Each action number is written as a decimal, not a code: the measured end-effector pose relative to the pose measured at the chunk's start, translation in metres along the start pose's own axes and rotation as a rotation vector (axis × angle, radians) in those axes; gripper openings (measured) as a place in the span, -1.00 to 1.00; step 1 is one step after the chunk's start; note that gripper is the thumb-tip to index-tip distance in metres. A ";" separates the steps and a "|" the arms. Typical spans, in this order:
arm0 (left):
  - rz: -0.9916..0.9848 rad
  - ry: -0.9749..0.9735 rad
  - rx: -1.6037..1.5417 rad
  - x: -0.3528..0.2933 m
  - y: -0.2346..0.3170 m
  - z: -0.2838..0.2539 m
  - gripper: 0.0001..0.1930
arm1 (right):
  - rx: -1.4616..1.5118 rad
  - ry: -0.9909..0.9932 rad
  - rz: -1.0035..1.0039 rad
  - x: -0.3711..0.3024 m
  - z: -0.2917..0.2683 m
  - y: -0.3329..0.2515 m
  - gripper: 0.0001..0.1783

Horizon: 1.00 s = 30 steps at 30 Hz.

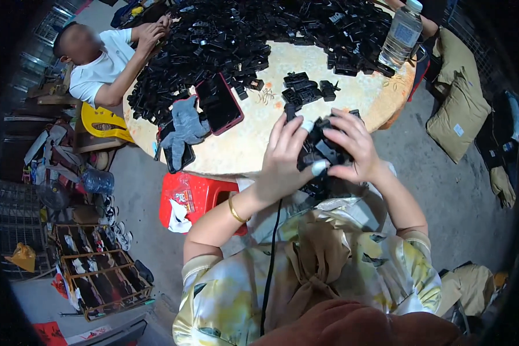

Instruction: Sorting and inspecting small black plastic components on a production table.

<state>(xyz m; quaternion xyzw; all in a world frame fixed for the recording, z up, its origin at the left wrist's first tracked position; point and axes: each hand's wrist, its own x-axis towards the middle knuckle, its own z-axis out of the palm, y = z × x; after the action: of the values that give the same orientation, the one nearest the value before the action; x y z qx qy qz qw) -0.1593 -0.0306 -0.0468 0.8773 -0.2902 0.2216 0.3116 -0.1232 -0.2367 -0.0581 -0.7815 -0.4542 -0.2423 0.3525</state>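
Near rim of the round table [236, 151]: the person's left hand [284, 154] and right hand [358, 145] bend around a clump of black parts [327, 151], which sits between them at the edge nearest the body. Step in hand looks to be gathering or sorting by hand; a judgement only. Next move seems to call for keeping both palms close about the clump, since loose pieces could slip off the rim. Grip: fingers of both hands curved, thumbs apart from the fingertips, black pieces showing in the gap; whether either hand is firmly closed on a piece, cannot tell. Count: two working hands, one clump between them, pieces overlapping too much to number. Beyond it, one small loose group [301, 92] with a few pieces, exact number unclear. One large heap [213, 52] across the far side, uncountable. Also on the table: one clear bottle [401, 40], one red-edged flat device [218, 106], one grey glove or cloth [187, 124]. Off the table: one red stool [213, 193], one yellow chair [116, 132], one co-worker in white [89, 72] seated by the heap at left.
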 end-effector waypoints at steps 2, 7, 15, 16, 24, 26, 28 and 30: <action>-0.008 -0.094 0.050 -0.009 0.006 0.001 -0.29 | 0.042 0.031 -0.047 -0.013 0.002 -0.004 -0.34; 0.214 -0.118 -0.001 -0.042 0.003 0.019 -0.29 | 0.194 -0.055 -0.054 -0.044 -0.002 -0.018 -0.41; 0.572 -0.246 -0.213 -0.029 -0.003 0.013 -0.55 | 0.011 0.026 -0.030 -0.064 -0.014 -0.010 -0.54; 0.487 -0.236 -0.035 -0.013 -0.003 0.004 -0.53 | -0.068 0.093 0.047 -0.056 -0.016 -0.007 -0.56; 0.028 -0.058 0.257 0.080 -0.063 0.027 -0.46 | -0.147 0.132 0.434 0.011 0.009 0.002 -0.34; 0.054 -0.125 0.192 0.081 -0.064 0.030 -0.41 | -0.078 0.122 0.401 0.020 0.014 0.010 -0.27; 0.061 -0.133 0.112 0.075 -0.058 0.029 -0.42 | -0.056 0.087 0.399 0.027 0.017 0.018 -0.26; 0.058 -0.172 0.031 0.069 -0.049 0.026 -0.41 | -0.020 0.036 0.319 0.029 0.020 0.024 -0.24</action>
<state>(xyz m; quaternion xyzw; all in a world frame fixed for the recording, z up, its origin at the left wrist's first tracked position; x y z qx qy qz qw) -0.0713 -0.0426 -0.0461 0.8890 -0.3376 0.1587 0.2656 -0.0873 -0.2135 -0.0579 -0.8428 -0.3153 -0.2017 0.3868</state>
